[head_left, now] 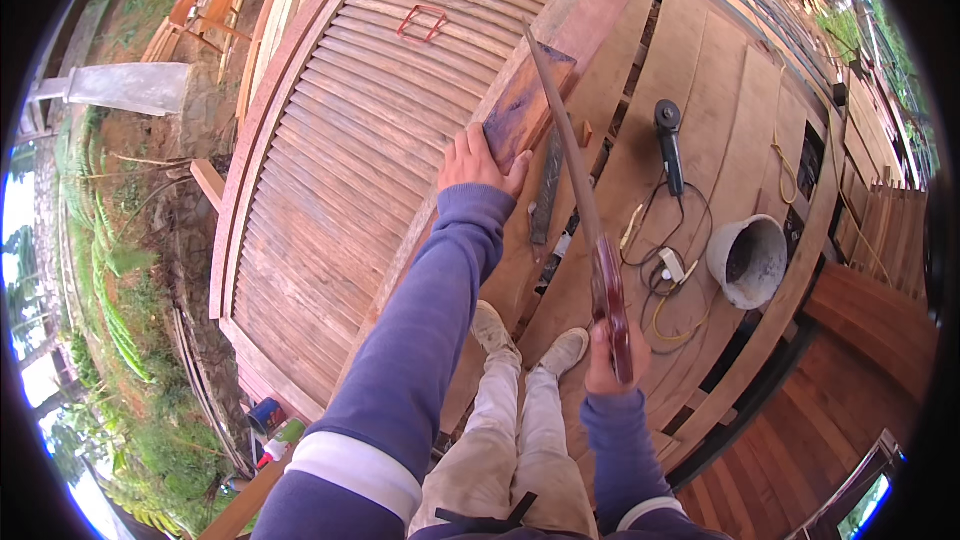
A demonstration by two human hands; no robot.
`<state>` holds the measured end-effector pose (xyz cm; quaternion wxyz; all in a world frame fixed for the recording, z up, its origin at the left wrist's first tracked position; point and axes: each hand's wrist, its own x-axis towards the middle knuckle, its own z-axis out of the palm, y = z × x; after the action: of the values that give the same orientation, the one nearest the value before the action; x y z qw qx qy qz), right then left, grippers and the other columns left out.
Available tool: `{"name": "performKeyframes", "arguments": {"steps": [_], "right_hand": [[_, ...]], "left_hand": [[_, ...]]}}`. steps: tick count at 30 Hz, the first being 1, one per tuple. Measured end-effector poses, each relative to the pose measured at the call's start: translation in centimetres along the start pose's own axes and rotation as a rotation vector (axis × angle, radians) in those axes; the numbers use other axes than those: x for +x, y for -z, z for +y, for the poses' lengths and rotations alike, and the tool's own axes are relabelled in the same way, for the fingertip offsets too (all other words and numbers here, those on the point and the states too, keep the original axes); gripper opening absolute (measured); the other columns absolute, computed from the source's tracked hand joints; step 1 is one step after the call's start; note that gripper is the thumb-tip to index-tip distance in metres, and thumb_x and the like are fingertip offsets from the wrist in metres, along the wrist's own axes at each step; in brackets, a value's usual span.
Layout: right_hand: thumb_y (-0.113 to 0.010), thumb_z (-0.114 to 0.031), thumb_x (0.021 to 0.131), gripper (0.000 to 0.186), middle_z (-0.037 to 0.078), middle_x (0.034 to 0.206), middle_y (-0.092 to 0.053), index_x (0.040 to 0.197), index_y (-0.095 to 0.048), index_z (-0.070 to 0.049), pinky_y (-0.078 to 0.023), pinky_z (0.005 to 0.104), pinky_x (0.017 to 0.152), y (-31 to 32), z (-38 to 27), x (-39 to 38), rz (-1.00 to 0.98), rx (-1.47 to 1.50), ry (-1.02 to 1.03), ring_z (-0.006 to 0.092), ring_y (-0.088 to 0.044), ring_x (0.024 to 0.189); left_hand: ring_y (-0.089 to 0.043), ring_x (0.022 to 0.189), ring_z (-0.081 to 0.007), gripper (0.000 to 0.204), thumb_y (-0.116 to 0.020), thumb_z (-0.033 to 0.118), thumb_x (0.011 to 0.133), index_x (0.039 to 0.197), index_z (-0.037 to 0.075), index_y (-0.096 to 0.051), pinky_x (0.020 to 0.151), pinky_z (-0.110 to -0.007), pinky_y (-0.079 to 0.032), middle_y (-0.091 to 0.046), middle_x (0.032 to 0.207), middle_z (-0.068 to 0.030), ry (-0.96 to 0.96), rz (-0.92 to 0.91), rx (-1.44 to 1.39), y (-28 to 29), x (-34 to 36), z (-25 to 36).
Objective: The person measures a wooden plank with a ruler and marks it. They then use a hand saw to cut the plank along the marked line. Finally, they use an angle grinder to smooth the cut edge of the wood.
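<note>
My left hand [480, 162] grips the near end of a short, dark-stained wooden board [532, 105], thumb on one side and fingers on the other. That board rests on the wide frame rail of a slatted wooden panel [400, 100]. In my right hand [612, 360] is a handsaw [572, 152] with a glossy dark red handle, seen almost edge-on, so its teeth do not show. Its long brown blade slants away past the board's right side, tip far. Whether the blade touches the board I cannot tell.
A red wire frame [423, 24] lies on the slats. On the gapped plank floor right of me are an angle grinder [671, 145] with its cord, a plug block [672, 265], and a grey bucket [747, 262]. A dark flat strip [546, 190] lies near the panel.
</note>
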<state>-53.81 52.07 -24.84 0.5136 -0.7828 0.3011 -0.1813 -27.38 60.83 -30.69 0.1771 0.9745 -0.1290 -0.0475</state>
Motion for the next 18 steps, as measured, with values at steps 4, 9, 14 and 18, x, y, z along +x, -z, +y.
{"name": "performKeyframes", "arguments": {"steps": [4,9,14,18], "right_hand": [[-0.068,-0.012,0.087,0.021,0.008,0.058,-0.05,0.075,-0.054,-0.002,-0.037,0.0306,0.048,-3.1,-1.5,6.3,-0.001,0.069,-0.04,0.0143,-0.046,0.05],[-0.068,-0.011,0.086,0.015,0.008,0.056,-0.048,0.079,-0.058,-0.001,-0.038,0.0314,0.049,-1.9,0.6,1.5,-0.03,0.028,0.027,0.0161,-0.049,0.05],[-0.068,-0.01,0.085,0.012,0.008,0.058,-0.051,0.084,-0.062,-0.001,-0.04,0.0323,0.05,0.1,1.8,-1.9,0.042,0.04,0.023,0.017,-0.052,0.051],[-0.067,-0.008,0.087,0.016,0.005,0.059,-0.052,0.077,-0.056,-0.002,-0.037,0.0289,0.048,-4.7,-1.3,8.0,-0.012,0.128,-0.025,0.0104,-0.047,0.051]], "left_hand": [[-0.053,0.112,-0.0367,0.077,-0.066,0.054,0.08,0.126,-0.003,-0.046,0.096,-0.043,-0.043,-0.055,0.117,-0.0211,-0.014,-0.004,0.014,0.2,0.2,0.3],[-0.052,0.113,-0.0363,0.077,-0.066,0.055,0.079,0.126,-0.003,-0.047,0.096,-0.043,-0.043,-0.055,0.118,-0.021,0.019,0.02,0.029,0.3,-0.1,-0.8],[-0.052,0.112,-0.0358,0.076,-0.066,0.054,0.079,0.125,-0.003,-0.047,0.095,-0.042,-0.043,-0.055,0.116,-0.0201,-0.001,0.004,0.013,-0.2,0.2,0.2],[-0.055,0.106,-0.0328,0.071,-0.068,0.053,0.078,0.122,0.001,-0.048,0.089,-0.043,-0.046,-0.055,0.111,-0.0152,-0.051,0.094,0.077,-0.8,0.2,-0.5]]}}
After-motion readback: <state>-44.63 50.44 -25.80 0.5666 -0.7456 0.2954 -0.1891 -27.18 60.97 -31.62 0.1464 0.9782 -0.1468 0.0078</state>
